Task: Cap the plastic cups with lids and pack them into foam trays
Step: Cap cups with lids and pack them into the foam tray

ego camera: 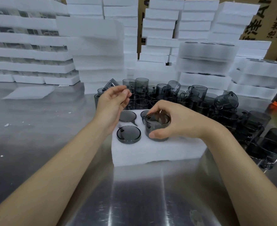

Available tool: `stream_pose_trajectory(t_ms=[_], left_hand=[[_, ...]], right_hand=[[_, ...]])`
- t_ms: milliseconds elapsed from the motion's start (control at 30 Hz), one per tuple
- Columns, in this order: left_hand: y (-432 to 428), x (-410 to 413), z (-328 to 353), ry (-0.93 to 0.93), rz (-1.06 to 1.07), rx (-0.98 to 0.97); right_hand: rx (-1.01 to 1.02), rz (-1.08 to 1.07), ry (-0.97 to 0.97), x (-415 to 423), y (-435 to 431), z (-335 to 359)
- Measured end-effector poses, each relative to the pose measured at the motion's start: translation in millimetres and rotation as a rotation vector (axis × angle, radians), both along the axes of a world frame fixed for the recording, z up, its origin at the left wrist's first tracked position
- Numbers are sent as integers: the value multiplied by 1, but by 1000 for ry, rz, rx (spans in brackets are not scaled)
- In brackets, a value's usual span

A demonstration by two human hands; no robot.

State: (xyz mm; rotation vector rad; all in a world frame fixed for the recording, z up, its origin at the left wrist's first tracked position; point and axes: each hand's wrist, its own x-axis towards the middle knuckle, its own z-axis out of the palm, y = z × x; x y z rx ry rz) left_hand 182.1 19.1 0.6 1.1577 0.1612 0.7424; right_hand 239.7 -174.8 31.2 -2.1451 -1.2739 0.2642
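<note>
A white foam tray (157,150) lies on the steel table in front of me. My right hand (172,121) grips a smoky grey capped cup (157,126) that stands partly sunk in a front hole of the tray, thumb on its near side and fingers over its lid. Two other capped cups (128,134) (127,116) sit deep in holes to its left, and a further one (144,113) shows behind it. My left hand (113,103) hovers above the tray's back left corner, fingers loosely curled, with nothing visible in it.
A crowd of loose grey cups (191,98) stands and lies behind and to the right of the tray. Tall stacks of foam trays (98,51) wall off the back. A loose foam sheet (30,92) lies far left. Cardboard boxes (263,18) stand behind.
</note>
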Motion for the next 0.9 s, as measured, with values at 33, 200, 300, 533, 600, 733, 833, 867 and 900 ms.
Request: stream_pose_trajectory(t_ms=[33, 200, 300, 533, 600, 733, 833, 867, 900], left_hand=[[1, 0, -1, -1, 0, -2], [10, 3, -2, -44, 132, -48], [28, 5, -11, 22, 444, 53], [75, 8, -48, 356, 689, 151], [76, 12, -50, 403, 656, 209], [73, 14, -54, 462, 596, 417], [73, 17, -56, 486, 611, 564], [73, 18, -56, 490, 610, 618], [72, 20, -55, 495, 613, 670]], right_hand=[[-9, -1, -41, -1, 1, 0], [-49, 37, 76, 3, -5, 3], [36, 80, 94, 6, -6, 4], [-26, 122, 149, 11, -3, -1], [-89, 116, 107, 12, -3, -1], [-222, 110, 51, 6, 1, -2], [-239, 119, 35, 4, 1, -1], [-240, 125, 32, 5, 1, -1], [-238, 130, 31, 6, 0, -1]])
